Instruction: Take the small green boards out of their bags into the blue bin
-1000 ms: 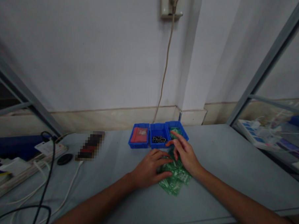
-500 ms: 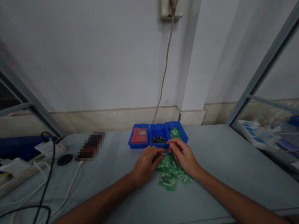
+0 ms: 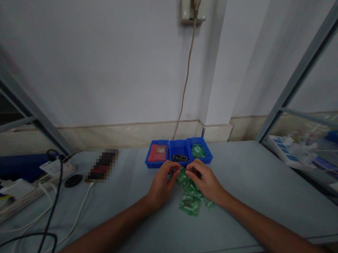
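My left hand (image 3: 162,184) and my right hand (image 3: 206,180) meet over a small pile of green plastic bags (image 3: 190,205). Between their fingertips is one green bag (image 3: 181,175), pinched from both sides. Small dark parts show through the bag at the front of the pile. Just beyond my hands stand three blue bins side by side. Red packets (image 3: 157,153) lie in the left bin, small black and silver parts (image 3: 180,158) in the middle bin (image 3: 179,143), and green bags (image 3: 197,150) in the right one. My fingers partly hide the bag they hold.
A pixelated phone-like object (image 3: 102,166) with a white cable lies on the left, near a black disc (image 3: 73,180). Power strips (image 3: 20,198) and cables fill the left edge. Another power strip (image 3: 285,152) sits beyond the right frame post.
My hands have closed in, both now pinching a green bag. My right hand has drawn back slightly from the right bin, uncovering the green bags in it.
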`<action>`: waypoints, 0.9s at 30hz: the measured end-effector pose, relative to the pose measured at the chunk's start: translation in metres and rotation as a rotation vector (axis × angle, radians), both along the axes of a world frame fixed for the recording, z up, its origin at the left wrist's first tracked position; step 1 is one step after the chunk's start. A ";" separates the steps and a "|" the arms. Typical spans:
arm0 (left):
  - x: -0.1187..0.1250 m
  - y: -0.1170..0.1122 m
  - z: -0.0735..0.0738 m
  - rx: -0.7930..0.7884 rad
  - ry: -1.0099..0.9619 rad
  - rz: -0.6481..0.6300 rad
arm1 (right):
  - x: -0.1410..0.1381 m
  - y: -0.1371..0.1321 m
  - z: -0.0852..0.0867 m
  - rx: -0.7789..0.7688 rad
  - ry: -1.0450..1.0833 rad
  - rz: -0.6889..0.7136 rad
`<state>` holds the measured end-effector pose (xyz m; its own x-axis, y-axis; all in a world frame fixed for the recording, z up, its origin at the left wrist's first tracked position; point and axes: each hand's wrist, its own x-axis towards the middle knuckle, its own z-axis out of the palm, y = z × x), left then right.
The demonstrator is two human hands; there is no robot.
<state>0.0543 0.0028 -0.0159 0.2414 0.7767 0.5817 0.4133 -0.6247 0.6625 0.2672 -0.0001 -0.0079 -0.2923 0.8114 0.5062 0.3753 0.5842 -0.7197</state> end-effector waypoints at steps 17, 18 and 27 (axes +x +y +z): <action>-0.001 -0.003 0.008 0.009 0.054 -0.051 | 0.001 0.000 -0.003 -0.102 0.116 -0.098; -0.002 -0.003 0.009 0.030 0.072 -0.054 | 0.000 0.000 -0.003 -0.122 0.131 -0.101; 0.000 -0.003 0.012 0.053 0.158 -0.089 | 0.001 -0.001 -0.004 -0.168 0.196 -0.088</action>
<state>0.0541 -0.0005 -0.0043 0.3990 0.7180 0.5704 0.4514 -0.6952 0.5594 0.2678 -0.0014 -0.0115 -0.1261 0.9068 0.4023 0.2632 0.4216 -0.8677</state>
